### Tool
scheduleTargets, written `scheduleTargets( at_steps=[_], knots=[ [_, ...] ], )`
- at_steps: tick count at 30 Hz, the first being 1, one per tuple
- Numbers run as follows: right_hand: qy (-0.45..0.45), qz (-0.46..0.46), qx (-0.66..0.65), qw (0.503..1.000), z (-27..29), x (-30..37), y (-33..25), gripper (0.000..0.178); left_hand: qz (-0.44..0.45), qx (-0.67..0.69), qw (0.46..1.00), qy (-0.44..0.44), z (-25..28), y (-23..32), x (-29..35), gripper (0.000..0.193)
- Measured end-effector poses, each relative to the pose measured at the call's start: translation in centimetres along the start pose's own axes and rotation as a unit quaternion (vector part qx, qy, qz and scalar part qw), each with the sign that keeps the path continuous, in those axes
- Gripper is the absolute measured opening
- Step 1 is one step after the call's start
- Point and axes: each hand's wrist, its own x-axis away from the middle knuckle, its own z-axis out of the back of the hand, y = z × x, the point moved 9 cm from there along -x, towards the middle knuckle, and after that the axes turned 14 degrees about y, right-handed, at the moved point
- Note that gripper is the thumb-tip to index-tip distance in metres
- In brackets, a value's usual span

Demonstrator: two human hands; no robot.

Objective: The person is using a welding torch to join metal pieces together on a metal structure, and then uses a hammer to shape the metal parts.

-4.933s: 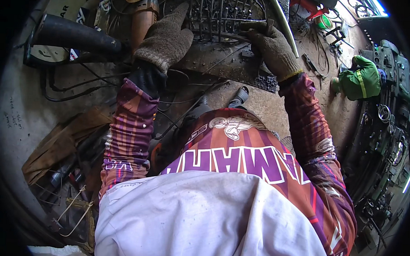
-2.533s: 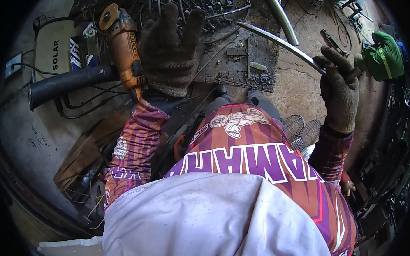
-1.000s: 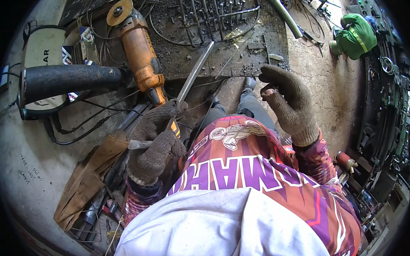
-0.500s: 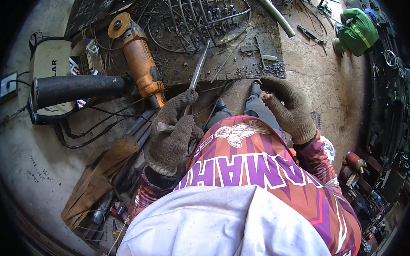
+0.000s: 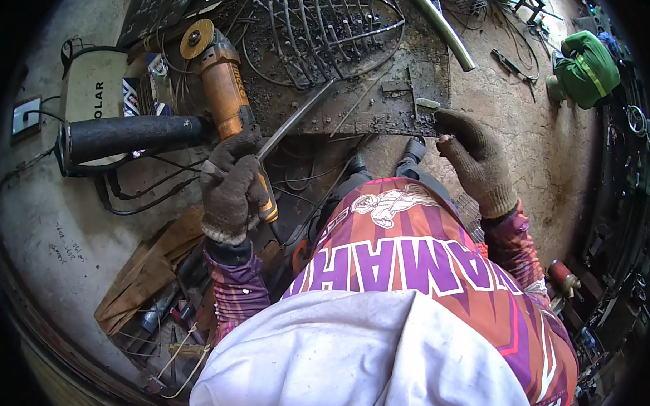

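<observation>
1. The left hand point(image 5: 232, 192), gloved in knitted brown, was curled tightly around a metal strip point(image 5: 297, 121); the right hand point(image 5: 480, 165), gloved alike, held nothing visible, its thumb and fingers bent and parted.
2. The strip's long axis slanted from the left fist up and rightward, its far end over the worktop point(image 5: 360, 120), near a frame of curved rods point(image 5: 313, 34); contact there could not be told.
3. The left wrist rose straight from below; the right forearm reached up and leftward, fingers pointing left.
4. The strip looked slim, straight and dull grey. A blunt end showed left of the fist, its connection unclear.
5. An orange angle grinder point(image 5: 225, 92) lay partly behind the left hand.
</observation>
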Motion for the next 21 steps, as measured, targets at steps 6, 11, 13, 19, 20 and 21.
scheduleTargets(
  at_steps=[6,11,13,19,20,21],
  knots=[
    [-0.009,-0.014,0.008,1.0,-0.4,0.2,0.5,0.034,-0.022,-0.013,1.0,-0.003,-0.7,0.1,0.7,0.035],
    [-0.002,-0.006,0.013,1.0,-0.8,0.7,0.7,0.034,-0.028,-0.019,0.999,0.0,-1.7,-1.1,1.1,0.035],
    [-0.007,-0.017,0.02,1.0,-1.1,0.9,0.7,0.035,-0.023,-0.033,0.999,0.021,-1.5,-1.2,0.9,0.035],
    [-0.004,-0.019,0.014,1.0,-1.7,1.3,0.4,0.035,-0.017,0.003,1.0,0.004,-1.7,-1.4,1.0,0.032],
    [-0.003,-0.017,0.012,1.0,-1.7,1.3,0.4,0.035,-0.019,0.006,1.0,0.004,-2.0,-1.4,1.1,0.032],
    [-0.003,-0.014,0.012,1.0,-1.7,1.4,0.4,0.035,-0.022,0.001,1.0,0.012,-2.3,-1.3,1.3,0.032]
  ],
)
